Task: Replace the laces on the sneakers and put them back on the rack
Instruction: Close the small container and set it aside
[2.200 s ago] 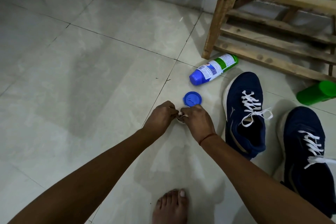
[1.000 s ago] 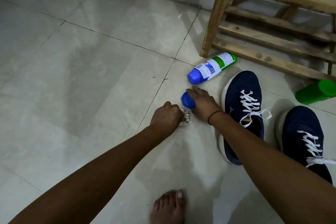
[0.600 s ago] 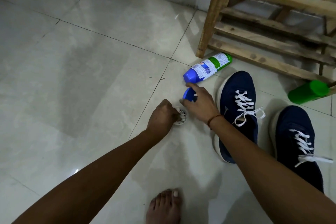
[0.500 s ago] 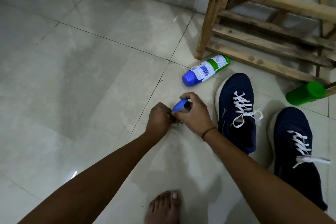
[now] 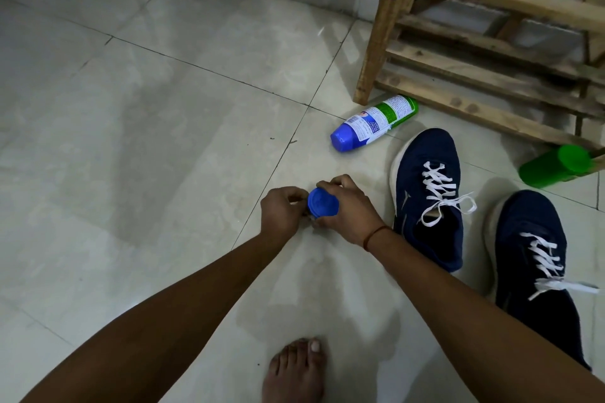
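Blue lid (image 5: 323, 203), flat on floor two seconds back, now raised between both hands. Round plastic disc, face up, over small tub (image 5: 312, 221). Tub nearly hidden, contents cannot tell. Right hand (image 5: 347, 213) fingers curled round lid rim. Left hand (image 5: 284, 210) fingers curled on tub under lid's left edge.

Mid-right of frame: navy fabric sneakers (image 5: 425, 206) on glossy tile floor (image 5: 163, 141), flat white laces (image 5: 438, 185) threaded, ends trailing. Slatted wooden rack (image 5: 491, 26) upper right. Blue-ended bottle (image 5: 373, 123) lying by rack leg. Green bottle (image 5: 553, 167) at right edge.
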